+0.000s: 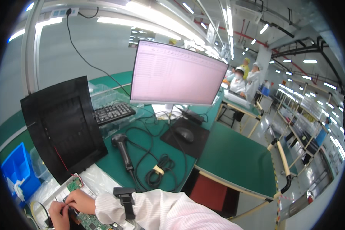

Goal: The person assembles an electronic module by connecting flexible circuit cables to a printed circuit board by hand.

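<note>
Two bare hands meet at the near left corner of the desk (pixel 113 166). The left hand (pixel 59 215) and the right hand (pixel 80 201) have their fingertips drawn together over a green circuit board (pixel 91 221), which lies in a pale frame (pixel 56 196) by the desk's near edge. What the fingertips pinch, if anything, is too small to tell. A thin red wire (pixel 61 158) runs from the frame up across a large black panel (pixel 65 126), which leans at the desk's left side. The right sleeve (pixel 153 205) carries a black strap (pixel 125 201). Left of the frame is a blue bin (pixel 23 174). Beside the panel, toward the far edge, a black keyboard (pixel 114 113) rests on clear plastic; a lit monitor (pixel 176 73) stands right of it. A mouse (pixel 184 134) sits on a dark pad (pixel 174 145) near the desk's right edge. Between panel and pad lies a black handheld scanner (pixel 122 151), with a coiled cable (pixel 154 178) to its right, toward the near edge.
</note>
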The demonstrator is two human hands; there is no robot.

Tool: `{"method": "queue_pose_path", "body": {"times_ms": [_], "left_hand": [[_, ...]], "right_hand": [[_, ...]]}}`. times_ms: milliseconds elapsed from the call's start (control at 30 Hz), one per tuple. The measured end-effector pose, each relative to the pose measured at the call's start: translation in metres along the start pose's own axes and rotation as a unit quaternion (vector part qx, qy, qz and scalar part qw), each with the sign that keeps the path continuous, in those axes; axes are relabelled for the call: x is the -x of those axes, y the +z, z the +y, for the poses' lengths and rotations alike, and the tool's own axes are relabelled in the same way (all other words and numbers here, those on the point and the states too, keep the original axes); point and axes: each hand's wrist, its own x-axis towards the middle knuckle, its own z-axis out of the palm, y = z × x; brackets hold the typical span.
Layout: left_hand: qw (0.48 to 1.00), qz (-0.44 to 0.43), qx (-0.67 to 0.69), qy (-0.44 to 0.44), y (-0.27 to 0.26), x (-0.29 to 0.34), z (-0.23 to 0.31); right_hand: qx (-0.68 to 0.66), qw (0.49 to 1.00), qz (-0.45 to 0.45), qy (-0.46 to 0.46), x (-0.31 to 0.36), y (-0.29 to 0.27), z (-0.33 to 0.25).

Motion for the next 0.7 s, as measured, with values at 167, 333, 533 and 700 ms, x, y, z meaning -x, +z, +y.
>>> {"method": "queue_pose_path", "body": {"times_ms": [167, 333, 533, 700], "left_hand": [[0.999, -0.028, -0.011, -0.029, -0.0035, 0.0009, -0.0020], [1.000, -0.006, -0.012, -0.011, -0.0007, 0.0018, 0.0002], [0.999, -0.019, 0.009, -0.033, -0.0018, 0.0013, 0.0009], [0.999, -0.017, 0.016, -0.033, -0.0025, 0.0013, -0.0019]], "right_hand": [[0.009, 1.000, -0.004, -0.008, -0.0013, 0.0017, -0.0004], [0.021, 1.000, 0.016, -0.017, -0.0012, 0.0043, 0.0003], [0.014, 1.000, 0.000, 0.003, -0.0016, 0.0028, 0.0012], [0.013, 1.000, 0.012, -0.012, -0.0012, 0.0037, 0.0009]]}}
